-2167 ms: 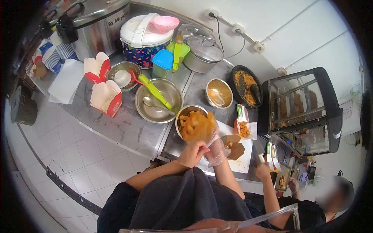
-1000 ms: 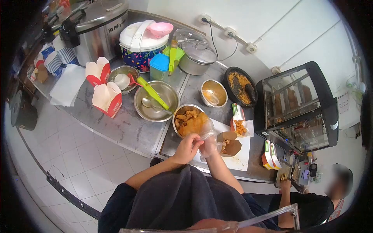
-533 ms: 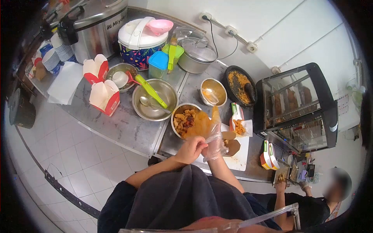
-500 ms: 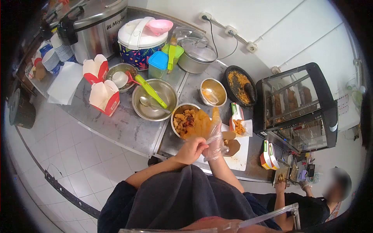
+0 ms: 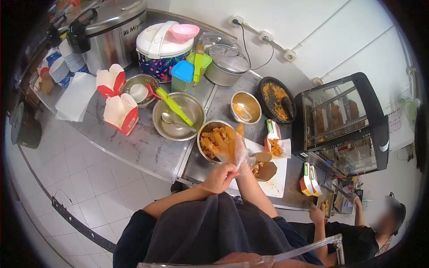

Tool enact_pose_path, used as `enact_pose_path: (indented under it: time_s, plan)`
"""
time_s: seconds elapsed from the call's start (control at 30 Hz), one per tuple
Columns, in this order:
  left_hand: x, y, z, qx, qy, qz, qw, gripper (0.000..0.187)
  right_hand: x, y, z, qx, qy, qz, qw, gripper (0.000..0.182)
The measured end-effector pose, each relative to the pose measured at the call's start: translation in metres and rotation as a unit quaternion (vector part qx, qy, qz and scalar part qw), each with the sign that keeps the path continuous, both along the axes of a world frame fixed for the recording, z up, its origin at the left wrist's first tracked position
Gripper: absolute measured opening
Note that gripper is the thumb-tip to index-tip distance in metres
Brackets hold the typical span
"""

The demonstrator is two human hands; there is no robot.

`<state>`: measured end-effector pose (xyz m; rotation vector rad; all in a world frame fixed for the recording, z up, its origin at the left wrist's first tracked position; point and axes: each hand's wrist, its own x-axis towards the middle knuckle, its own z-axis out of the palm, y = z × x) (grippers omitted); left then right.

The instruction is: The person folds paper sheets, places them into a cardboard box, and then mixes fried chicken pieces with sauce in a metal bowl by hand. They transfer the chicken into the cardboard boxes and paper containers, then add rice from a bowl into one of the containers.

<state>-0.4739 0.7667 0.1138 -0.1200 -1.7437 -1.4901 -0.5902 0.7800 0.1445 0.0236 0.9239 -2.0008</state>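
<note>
My right hand wears a clear plastic glove smeared orange over the fingers. Those fingers are stretched out, spread over a steel bowl of fried pieces. At the right wrist, my left hand, bare, pinches the glove's loose cuff between thumb and fingers. Just right of the gloved hand, a brown paper box with food in it stands on a white board. A small red and white carton of fried pieces is behind it.
An orange-smeared bowl and a black mortar with orange crumbs stand behind. To the left are a steel bowl with green-handled tongs and red-white boxes. A glass display warmer and a co-worker are at right.
My left hand has shifted slightly right and up along the glove cuff. The gloved fingers have changed position over the bowl. The co-worker's hand with a long tool has risen.
</note>
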Motion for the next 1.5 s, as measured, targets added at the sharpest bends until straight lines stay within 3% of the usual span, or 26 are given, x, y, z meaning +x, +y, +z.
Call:
enact_pose_path:
  time_s: [0.07, 0.13, 0.27, 0.47, 0.53, 0.6, 0.63, 0.67, 0.7, 0.73, 0.77, 0.8, 0.87, 0.93, 1.0, 1.03, 1.1, 1.13, 1.2, 1.27, 1.3, 1.33, 1.4, 1.43, 1.47, 1.5]
  plan:
    - [0.002, -0.003, 0.002, -0.007, 0.028, 0.002, 1.000, 0.026, -0.002, -0.002, -0.011, 0.004, 0.050, 0.027, 0.998, 0.042]
    - [0.003, -0.005, 0.005, -0.013, 0.030, 0.011, 0.999, 0.027, 0.003, -0.006, -0.002, 0.051, 0.115, -0.071, 0.990, 0.036]
    - [0.004, -0.004, 0.003, -0.030, 0.038, 0.009, 0.999, 0.029, 0.009, -0.005, 0.014, 0.005, 0.044, -0.063, 0.997, 0.040]
    - [0.005, 0.003, -0.004, -0.047, 0.112, -0.006, 0.993, 0.030, 0.016, -0.010, 0.041, -0.123, -0.018, -0.081, 0.989, 0.029]
    - [0.010, 0.002, -0.001, -0.051, 0.005, -0.014, 0.999, 0.025, -0.023, -0.006, 0.007, -0.078, 0.000, -0.131, 0.988, 0.023]
    - [0.015, -0.013, 0.001, -0.037, -0.031, -0.012, 0.999, 0.022, -0.077, 0.010, -0.045, -0.131, 0.154, -0.009, 0.979, 0.026]
    - [0.016, -0.024, 0.000, -0.024, -0.063, -0.008, 0.998, 0.021, -0.075, 0.010, -0.042, -0.133, 0.155, -0.012, 0.979, 0.026]
    - [0.014, -0.034, -0.011, 0.039, -0.101, 0.053, 0.993, 0.021, -0.069, 0.008, -0.037, 0.057, 0.251, 0.006, 0.966, 0.035]
    - [0.013, -0.043, -0.028, 0.102, -0.139, 0.111, 0.979, 0.021, -0.061, 0.008, -0.032, 0.247, 0.331, 0.021, 0.910, 0.045]
    - [0.007, -0.055, -0.037, 0.040, -0.153, 0.257, 0.953, 0.022, -0.056, 0.005, -0.028, 0.248, 0.327, 0.013, 0.912, 0.045]
    - [0.002, -0.066, -0.053, 0.033, -0.206, 0.311, 0.927, 0.021, -0.051, -0.001, -0.023, 0.368, 0.466, 0.097, 0.799, 0.054]
    - [-0.004, -0.072, -0.078, 0.028, -0.208, 0.303, 0.930, 0.021, -0.045, -0.006, -0.021, 0.470, 0.577, 0.179, 0.644, 0.064]
    - [-0.019, -0.082, -0.116, 0.252, -0.279, 0.183, 0.908, 0.025, -0.031, -0.024, -0.024, 0.589, 0.575, 0.177, 0.540, 0.079]
    - [-0.019, -0.085, -0.101, 0.283, -0.306, 0.153, 0.896, 0.025, -0.019, -0.031, -0.020, 0.603, 0.548, 0.133, 0.564, 0.074]
    - [-0.016, -0.084, -0.093, 0.318, -0.335, 0.128, 0.878, 0.026, -0.030, -0.026, -0.025, 0.555, 0.584, 0.109, 0.582, 0.082]
    - [-0.014, -0.083, -0.090, 0.332, -0.308, 0.092, 0.887, 0.023, -0.036, -0.020, -0.028, 0.557, 0.580, 0.108, 0.584, 0.082]
    - [-0.014, -0.079, -0.089, 0.345, -0.281, 0.054, 0.894, 0.021, -0.039, -0.013, -0.005, 0.527, 0.515, 0.169, 0.655, 0.083]
    - [-0.013, -0.077, -0.088, 0.344, -0.273, 0.027, 0.898, 0.017, -0.038, -0.014, -0.009, 0.530, 0.511, 0.166, 0.657, 0.083]
    - [-0.012, -0.073, -0.089, 0.337, -0.267, -0.013, 0.903, 0.013, -0.032, -0.023, -0.025, 0.580, 0.533, 0.233, 0.571, 0.087]
    - [-0.008, -0.071, -0.093, 0.324, -0.282, -0.016, 0.903, 0.014, -0.029, -0.028, -0.053, 0.596, 0.533, 0.212, 0.563, 0.093]
    - [-0.004, -0.070, -0.090, 0.337, -0.278, -0.029, 0.899, 0.014, -0.031, -0.025, -0.041, 0.585, 0.478, 0.254, 0.603, 0.088]
    - [0.000, -0.068, -0.084, 0.348, -0.272, -0.050, 0.896, 0.013, -0.034, -0.021, -0.050, 0.571, 0.493, 0.264, 0.601, 0.082]
    - [0.005, -0.063, -0.085, 0.347, -0.282, -0.057, 0.893, 0.013, -0.037, -0.018, -0.067, 0.550, 0.529, 0.237, 0.601, 0.065]
    - [0.006, -0.062, -0.096, 0.359, -0.276, -0.062, 0.890, 0.014, -0.031, -0.016, -0.048, 0.558, 0.518, 0.231, 0.605, 0.058]
    - [0.007, -0.061, -0.107, 0.373, -0.275, -0.062, 0.884, 0.015, -0.029, -0.011, -0.053, 0.519, 0.554, 0.170, 0.628, 0.052]
    - [0.008, -0.058, -0.106, 0.360, -0.284, -0.060, 0.887, 0.015, -0.026, -0.007, -0.041, 0.519, 0.592, 0.182, 0.589, 0.045]
